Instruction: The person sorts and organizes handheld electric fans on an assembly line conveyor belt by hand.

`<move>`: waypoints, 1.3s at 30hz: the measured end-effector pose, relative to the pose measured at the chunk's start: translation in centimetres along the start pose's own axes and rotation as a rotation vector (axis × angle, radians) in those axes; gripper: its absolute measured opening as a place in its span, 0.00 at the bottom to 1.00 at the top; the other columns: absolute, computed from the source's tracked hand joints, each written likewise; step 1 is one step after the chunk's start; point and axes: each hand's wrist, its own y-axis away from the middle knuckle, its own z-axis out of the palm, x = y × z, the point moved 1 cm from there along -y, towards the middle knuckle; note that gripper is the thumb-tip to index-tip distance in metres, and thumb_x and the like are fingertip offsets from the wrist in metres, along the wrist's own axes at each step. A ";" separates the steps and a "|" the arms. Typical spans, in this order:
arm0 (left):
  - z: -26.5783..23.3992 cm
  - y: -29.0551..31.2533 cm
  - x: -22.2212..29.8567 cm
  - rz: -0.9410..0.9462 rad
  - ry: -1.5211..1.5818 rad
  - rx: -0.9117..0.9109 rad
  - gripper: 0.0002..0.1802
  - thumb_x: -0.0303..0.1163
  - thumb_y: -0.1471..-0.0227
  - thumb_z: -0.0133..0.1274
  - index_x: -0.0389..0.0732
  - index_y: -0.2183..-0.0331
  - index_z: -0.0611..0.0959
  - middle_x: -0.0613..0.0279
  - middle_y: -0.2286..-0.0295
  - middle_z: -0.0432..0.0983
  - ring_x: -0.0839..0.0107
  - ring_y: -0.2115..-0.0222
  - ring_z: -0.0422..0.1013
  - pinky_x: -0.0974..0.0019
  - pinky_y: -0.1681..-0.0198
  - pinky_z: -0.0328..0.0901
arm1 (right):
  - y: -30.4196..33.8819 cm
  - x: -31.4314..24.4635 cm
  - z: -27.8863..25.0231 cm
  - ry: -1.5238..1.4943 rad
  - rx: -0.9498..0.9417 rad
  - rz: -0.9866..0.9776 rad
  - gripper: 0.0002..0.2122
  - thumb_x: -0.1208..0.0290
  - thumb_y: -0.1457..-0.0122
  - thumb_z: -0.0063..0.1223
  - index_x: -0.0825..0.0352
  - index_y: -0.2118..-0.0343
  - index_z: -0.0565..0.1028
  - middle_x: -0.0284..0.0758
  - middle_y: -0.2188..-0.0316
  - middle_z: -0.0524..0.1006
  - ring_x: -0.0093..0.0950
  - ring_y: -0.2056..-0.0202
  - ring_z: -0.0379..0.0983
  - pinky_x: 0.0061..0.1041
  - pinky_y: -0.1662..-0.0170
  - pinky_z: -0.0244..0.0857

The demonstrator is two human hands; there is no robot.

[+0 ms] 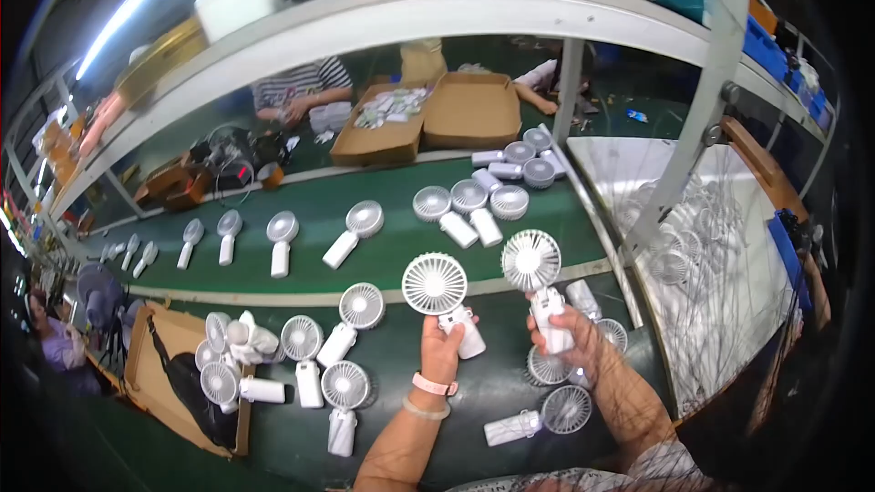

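Observation:
My left hand [440, 351], with a pink band on its wrist, is closed around the handle of a white handheld fan [435, 284]. The round grille of that fan stands up above my thumb. In my right hand [583, 343] is a second white handheld fan [531, 261], gripped by its handle with the head upward and tilted slightly left. Both are held above the dark green bench. Under and beside my right hand lie several more fans, including one flat fan [566, 409] nearest me. Left of my left hand lies another fan [346, 385].
A green conveyor belt [237, 271] carries a row of white fans beyond the bench. At left, a cardboard box [138, 360] holds fans and a black strap. A metal post [709, 100] and overhead shelf frame the right side, above a white tray [629, 346]. Co-workers sit across.

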 end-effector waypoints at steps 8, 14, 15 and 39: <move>-3.2 0.3 -0.7 -0.047 0.054 0.034 0.21 0.19 0.52 0.41 0.37 0.54 0.61 0.52 0.62 0.68 0.62 0.64 0.70 0.62 0.59 0.65 | -8.6 2.5 1.6 -0.156 -0.226 0.100 0.24 0.58 0.46 0.47 0.61 0.49 0.57 0.38 0.66 0.70 0.29 0.73 0.68 0.26 0.72 0.64; -3.2 0.7 -1.3 -0.100 0.085 0.049 0.22 0.22 0.51 0.41 0.37 0.52 0.59 0.51 0.60 0.67 0.61 0.62 0.69 0.60 0.58 0.65 | -9.0 3.5 0.0 -0.006 -0.260 0.157 0.31 0.44 0.47 0.36 0.62 0.46 0.55 0.43 0.65 0.69 0.31 0.78 0.65 0.30 0.77 0.61; -3.3 0.9 -1.2 -0.107 0.071 0.039 0.23 0.21 0.51 0.41 0.38 0.52 0.59 0.51 0.60 0.66 0.61 0.62 0.69 0.60 0.57 0.64 | -8.9 3.3 0.2 -0.047 -0.250 0.169 0.32 0.43 0.47 0.36 0.62 0.46 0.55 0.43 0.65 0.69 0.32 0.78 0.65 0.30 0.77 0.61; -2.2 1.1 -1.1 -0.083 0.029 0.076 0.24 0.26 0.52 0.46 0.37 0.52 0.60 0.52 0.58 0.65 0.61 0.61 0.68 0.58 0.57 0.64 | -9.1 2.6 -1.5 0.080 -0.303 0.094 0.26 0.49 0.44 0.33 0.70 0.54 0.62 0.41 0.65 0.70 0.29 0.77 0.68 0.28 0.75 0.66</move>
